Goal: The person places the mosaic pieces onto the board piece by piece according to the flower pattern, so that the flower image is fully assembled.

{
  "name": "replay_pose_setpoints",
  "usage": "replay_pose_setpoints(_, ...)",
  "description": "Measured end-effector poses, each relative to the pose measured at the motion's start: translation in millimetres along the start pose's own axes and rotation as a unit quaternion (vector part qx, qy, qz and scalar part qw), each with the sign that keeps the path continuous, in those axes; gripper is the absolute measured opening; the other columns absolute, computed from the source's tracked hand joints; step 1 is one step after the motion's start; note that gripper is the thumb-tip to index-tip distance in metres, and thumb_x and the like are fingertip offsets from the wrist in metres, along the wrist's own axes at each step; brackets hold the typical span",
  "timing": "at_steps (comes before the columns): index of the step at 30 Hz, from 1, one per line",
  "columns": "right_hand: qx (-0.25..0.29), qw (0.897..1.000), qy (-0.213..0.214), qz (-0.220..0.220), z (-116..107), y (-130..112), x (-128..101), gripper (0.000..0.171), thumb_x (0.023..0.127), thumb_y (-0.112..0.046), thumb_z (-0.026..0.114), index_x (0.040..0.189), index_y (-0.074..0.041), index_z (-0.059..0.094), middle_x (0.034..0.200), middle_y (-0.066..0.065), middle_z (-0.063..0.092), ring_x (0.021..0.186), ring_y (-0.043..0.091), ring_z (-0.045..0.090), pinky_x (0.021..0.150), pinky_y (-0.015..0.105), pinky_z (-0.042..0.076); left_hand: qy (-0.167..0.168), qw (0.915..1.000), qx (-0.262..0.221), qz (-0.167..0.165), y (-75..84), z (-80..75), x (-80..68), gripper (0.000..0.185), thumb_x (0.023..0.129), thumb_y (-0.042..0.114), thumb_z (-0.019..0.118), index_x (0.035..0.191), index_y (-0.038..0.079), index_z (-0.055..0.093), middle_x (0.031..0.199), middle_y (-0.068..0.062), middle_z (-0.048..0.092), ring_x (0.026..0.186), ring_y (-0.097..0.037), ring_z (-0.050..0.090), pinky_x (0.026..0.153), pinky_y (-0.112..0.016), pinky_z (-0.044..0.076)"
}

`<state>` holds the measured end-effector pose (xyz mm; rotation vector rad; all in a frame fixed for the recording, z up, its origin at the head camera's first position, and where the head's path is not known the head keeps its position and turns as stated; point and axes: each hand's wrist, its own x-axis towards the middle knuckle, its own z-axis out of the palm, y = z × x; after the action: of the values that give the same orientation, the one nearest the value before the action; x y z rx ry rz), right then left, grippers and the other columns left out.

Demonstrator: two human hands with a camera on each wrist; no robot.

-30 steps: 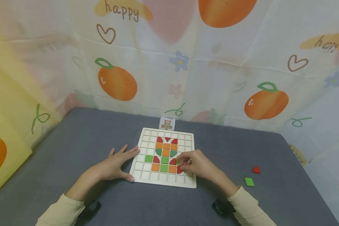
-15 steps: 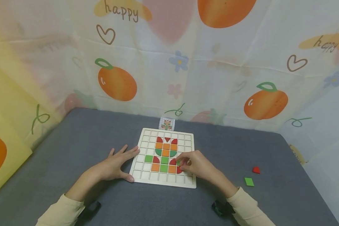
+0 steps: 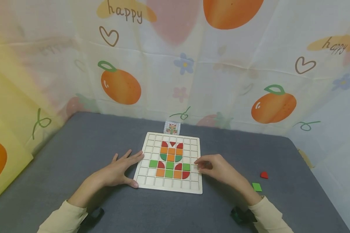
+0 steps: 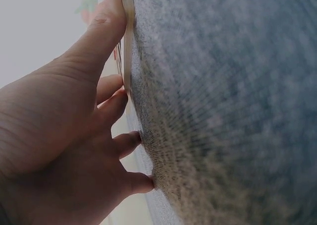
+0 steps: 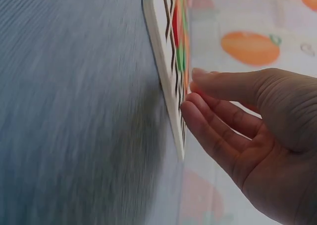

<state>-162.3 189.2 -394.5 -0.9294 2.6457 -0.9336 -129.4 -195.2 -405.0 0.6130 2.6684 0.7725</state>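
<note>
Resting flat on the grey table (image 3: 75, 152), the left hand (image 3: 118, 171) pressed relaxed fingers against the left edge of the wooden grid board (image 3: 170, 189) — holding nothing. The right hand (image 3: 218, 168) hovered at the board's right edge, fingers loosely bent and empty, just beside the green square tile (image 3: 186, 167) seated in its cell.

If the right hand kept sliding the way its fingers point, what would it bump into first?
Most likely the green square tile on the wooden grid board. The right hand points leftward across the board's right edge, and only a bare cell seems to lie between its fingertips and that tile, though depth is uncertain.
</note>
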Motion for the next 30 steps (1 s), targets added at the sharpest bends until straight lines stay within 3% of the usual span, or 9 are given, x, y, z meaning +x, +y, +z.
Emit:
replay_pose_setpoints(12,-0.047,0.995,0.071,0.047,-45,48,-57,0.030,0.082,-0.001,0.075,0.112,-0.002,0.070,0.100,0.007,0.072,0.089,0.022,0.068,0.073,0.029,0.056,0.001,1.0000,-0.004,0.007,3.8,-1.4,0.9,0.108,0.069,0.048,0.083,0.154,0.008,0.030,0.161,-0.014,0.022,0.145,-0.050,0.007,0.104,-0.075,-0.003)
replay_pose_setpoints(18,-0.082,0.983,0.111,0.122,-63,70,-89,0.030,0.084,-0.003,0.074,0.113,-0.002,0.069,0.103,0.011,0.071,0.090,0.026,0.069,0.072,0.035,0.056,-0.001,1.0000,-0.005,0.004,3.1,-1.0,1.5,0.108,0.069,0.048,0.083,0.154,0.009,0.030,0.161,-0.014,0.021,0.146,-0.049,0.006,0.104,-0.074,-0.004)
replay_pose_setpoints(24,-0.092,0.971,0.124,0.180,-72,88,-113,0.032,0.085,-0.010,0.075,0.115,-0.001,0.068,0.103,0.014,0.071,0.090,0.030,0.068,0.072,0.043,0.055,-0.002,1.0000,-0.006,0.003,2.8,-1.0,0.5,0.109,0.068,0.048,0.083,0.154,0.008,0.030,0.161,-0.014,0.022,0.145,-0.049,0.006,0.104,-0.075,-0.003)
replay_pose_setpoints(30,-0.094,0.961,0.142,0.217,-81,96,-130,0.035,0.086,-0.014,0.075,0.117,0.001,0.068,0.106,0.020,0.070,0.090,0.036,0.069,0.069,0.042,0.056,0.001,1.0000,-0.002,0.002,3.8,-1.5,-0.5,0.109,0.068,0.047,0.083,0.154,0.009,0.030,0.161,-0.014,0.023,0.145,-0.050,0.007,0.103,-0.076,-0.002)
